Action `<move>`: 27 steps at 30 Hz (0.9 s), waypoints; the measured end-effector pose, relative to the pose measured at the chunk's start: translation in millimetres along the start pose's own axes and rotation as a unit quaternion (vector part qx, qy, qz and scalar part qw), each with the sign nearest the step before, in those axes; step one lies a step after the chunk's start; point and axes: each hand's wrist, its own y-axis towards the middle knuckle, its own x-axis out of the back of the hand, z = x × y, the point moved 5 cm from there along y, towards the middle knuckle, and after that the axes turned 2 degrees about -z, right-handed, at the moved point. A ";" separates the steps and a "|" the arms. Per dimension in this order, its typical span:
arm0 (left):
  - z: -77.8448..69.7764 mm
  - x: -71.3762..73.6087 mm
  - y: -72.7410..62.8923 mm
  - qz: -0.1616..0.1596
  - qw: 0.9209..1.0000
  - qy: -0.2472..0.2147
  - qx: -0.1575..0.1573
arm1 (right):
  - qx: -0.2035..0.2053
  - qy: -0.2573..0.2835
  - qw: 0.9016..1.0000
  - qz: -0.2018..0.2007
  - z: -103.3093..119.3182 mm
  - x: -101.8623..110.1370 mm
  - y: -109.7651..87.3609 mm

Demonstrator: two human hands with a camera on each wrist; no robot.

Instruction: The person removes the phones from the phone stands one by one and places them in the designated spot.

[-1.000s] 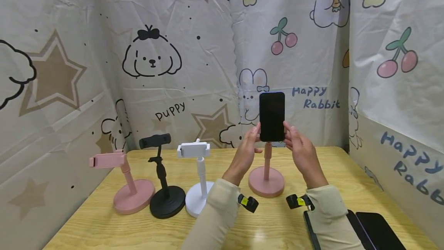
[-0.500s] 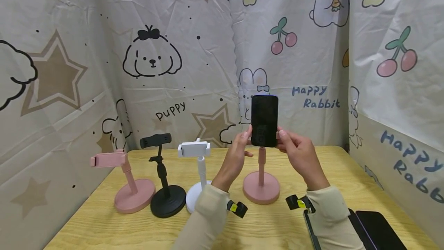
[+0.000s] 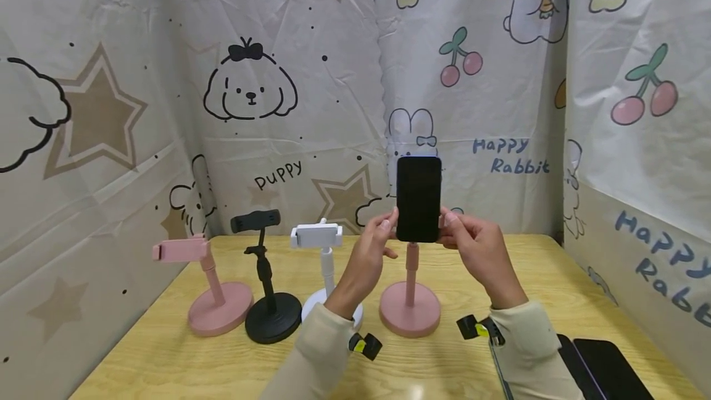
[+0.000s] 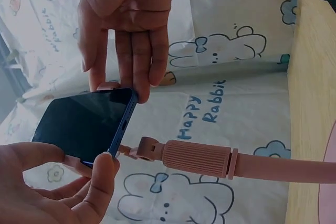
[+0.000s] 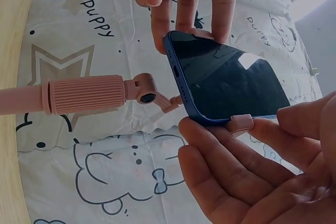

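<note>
A dark-blue smartphone (image 3: 419,199) stands upright, black screen facing me, in the clamp of a pink phone stand (image 3: 410,308). At its left edge is my left hand (image 3: 363,258), thumb by the clamp's side and fingers bent beneath. My right hand (image 3: 480,252) pinches the opposite edge with thumb and fingers. The right wrist view shows the pink clamp lip (image 5: 241,124) over the phone's side, right at those fingers. Below the phone, a hinged joint (image 4: 149,148) leads to the ribbed post in the left wrist view. The clamp's back is hidden.
On the left of the wooden table (image 3: 411,375) stand a pink phone stand (image 3: 220,308), a black one (image 3: 272,320) and a white one (image 3: 316,236). Dark phones (image 3: 611,366) lie at the front right, partly behind my right sleeve. Printed curtains (image 3: 333,110) close off the back and sides.
The pink stand with the smartphone has slid toward me and to the left, both hands staying at the phone's sides. The head view has turned slightly left.
</note>
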 end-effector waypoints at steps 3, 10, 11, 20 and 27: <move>-2.0 4.6 -4.9 -0.005 1.000 0.011 -0.009 | 0.006 0.003 1.000 0.000 2.8 -2.8 -2.1; -6.4 14.4 -10.0 -0.019 0.999 0.030 -0.012 | 0.014 -0.009 1.000 -0.010 10.6 -7.3 -6.5; -7.5 15.7 -10.5 -0.020 0.999 0.032 -0.013 | 0.014 -0.010 1.000 -0.013 11.8 -7.6 -7.0; -13.1 24.9 -12.8 -0.023 0.999 0.010 -0.024 | 0.021 -0.012 1.000 -0.015 18.3 -9.4 -11.5; -16.4 28.6 -15.3 -0.028 0.999 0.011 -0.030 | 0.028 -0.015 0.999 -0.010 24.1 -9.2 -14.4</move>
